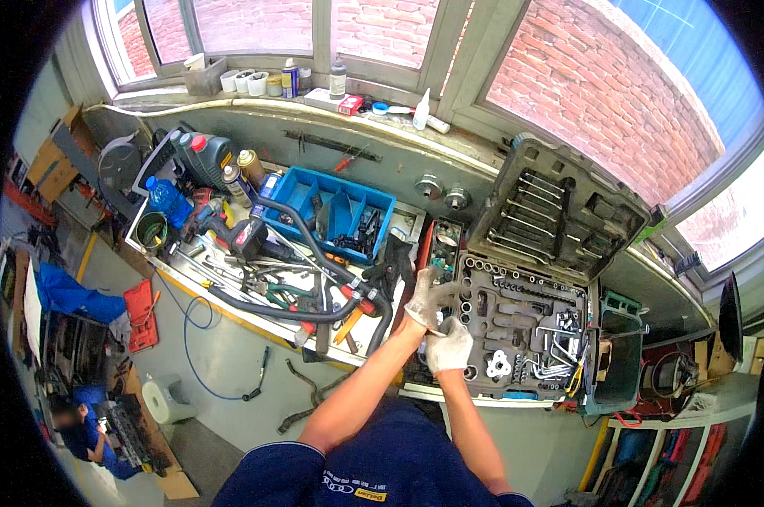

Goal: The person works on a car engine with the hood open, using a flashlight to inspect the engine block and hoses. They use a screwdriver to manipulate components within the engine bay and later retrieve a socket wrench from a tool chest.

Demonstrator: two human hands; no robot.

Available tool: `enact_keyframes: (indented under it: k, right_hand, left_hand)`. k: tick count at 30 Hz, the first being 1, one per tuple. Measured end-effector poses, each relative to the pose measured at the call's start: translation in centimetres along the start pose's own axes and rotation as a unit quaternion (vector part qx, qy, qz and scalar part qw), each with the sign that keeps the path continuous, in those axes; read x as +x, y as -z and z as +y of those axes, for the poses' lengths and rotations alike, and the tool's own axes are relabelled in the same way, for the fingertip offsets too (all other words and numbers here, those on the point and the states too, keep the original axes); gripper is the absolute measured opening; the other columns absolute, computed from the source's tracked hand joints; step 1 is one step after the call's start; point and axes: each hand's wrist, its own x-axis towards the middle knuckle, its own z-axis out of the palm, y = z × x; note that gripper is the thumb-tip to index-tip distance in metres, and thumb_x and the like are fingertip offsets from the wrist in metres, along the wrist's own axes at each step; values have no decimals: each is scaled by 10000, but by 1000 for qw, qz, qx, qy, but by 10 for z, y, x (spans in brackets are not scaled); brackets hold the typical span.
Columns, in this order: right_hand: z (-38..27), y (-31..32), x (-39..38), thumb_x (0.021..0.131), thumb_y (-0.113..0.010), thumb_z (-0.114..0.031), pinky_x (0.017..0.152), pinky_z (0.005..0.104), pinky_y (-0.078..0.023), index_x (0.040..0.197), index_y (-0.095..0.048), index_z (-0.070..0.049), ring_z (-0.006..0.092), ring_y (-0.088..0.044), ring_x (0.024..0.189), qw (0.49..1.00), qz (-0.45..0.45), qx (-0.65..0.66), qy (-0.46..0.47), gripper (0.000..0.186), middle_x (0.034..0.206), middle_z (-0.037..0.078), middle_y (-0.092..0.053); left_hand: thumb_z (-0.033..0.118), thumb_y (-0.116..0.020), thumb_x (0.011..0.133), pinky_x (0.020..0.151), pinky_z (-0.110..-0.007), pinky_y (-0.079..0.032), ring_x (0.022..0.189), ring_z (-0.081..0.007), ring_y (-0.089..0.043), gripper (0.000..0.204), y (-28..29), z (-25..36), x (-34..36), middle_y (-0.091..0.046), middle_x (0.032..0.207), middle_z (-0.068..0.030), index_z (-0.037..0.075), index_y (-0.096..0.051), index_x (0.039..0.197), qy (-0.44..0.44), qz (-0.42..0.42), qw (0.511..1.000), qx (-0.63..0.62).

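Right hand (pixel 449 346): gloved in white knit, sitting nearest the person at the front edge of the open socket set case (pixel 524 338), fingers curling inward; whether it is pinching a small piece I cannot tell.
Left hand (pixel 424 300): also gloved, hovering just above and touching the right one, fingers half spread over the case's left edge; both hands are working close together.
Socket set case: lying open at the right end of the workbench (pixel 230 325), its tray holding rows of sockets, bits and a ratchet, its lid (pixel 555 211) standing up behind with wrenches clipped in.
Handling: the steel sockets are likely small, hard, dense and a little slick through knit gloves; pinching one by its knurled or flat sides looks safest.
Black hose (pixel 314 245): snaking across the bench middle, left of the hands.
Blue bin (pixel 327 207): sitting at the bench's back edge.
Oil jug (pixel 206 156): standing at the far left corner.
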Motion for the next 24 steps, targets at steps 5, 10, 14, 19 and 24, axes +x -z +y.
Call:
enact_keyframes:
  k: [5, 10, 14, 19, 24]
  right_hand:
    - [59, -36, 23, 869, -740, -272, 873, 504, -564, 1070, -748, -64, 454, -714, 994, 996, 45, -33, -63, 289, 1000, 260, -747]
    - [38, -32, -2, 963, -598, -394, 924, 541, -558, 1065, -758, -73, 449, -715, 1001, 965, -207, -160, -33, 373, 1035, 263, -747]
    - [-39, 1, -22, 1004, -530, -414, 880, 540, -575, 955, -783, -79, 445, -732, 950, 941, -259, -218, -7, 423, 986, 230, -759]
    - [-67, 22, -12, 1028, -497, -411, 889, 516, -571, 957, -763, -51, 439, -723, 977, 932, -304, -186, 60, 453, 997, 239, -746]
    - [-20, 26, -27, 989, -628, -403, 848, 506, -569, 935, -772, -42, 438, -712, 936, 977, -210, -41, 1, 391, 955, 238, -733]
  left_hand:
    - [565, -519, 1035, 1086, -529, -480, 1261, -367, -623, 676, -14, 11, 4, -573, 1513, -153, 82, -536, 1507, 126, -78, 905, -399]
    - [658, -474, 1004, 1179, -649, -320, 1489, -449, -375, 660, 5, 47, 11, -414, 1657, -115, 259, -516, 1528, 224, -128, 436, -862]
    - [683, -471, 991, 1145, -749, -238, 1472, -441, -358, 623, 16, 63, 15, -425, 1631, -95, 298, -541, 1476, 182, -137, 669, -708]
    - [370, -653, 994, 882, -557, -577, 960, -353, -716, 429, 43, 59, 27, -722, 1254, -140, 111, -635, 1336, 104, -26, 948, -299]
    - [270, -488, 1006, 968, -430, -560, 1123, -335, -703, 371, 152, 97, 135, -736, 1164, -212, 66, -726, 1203, -20, 153, 858, 490]
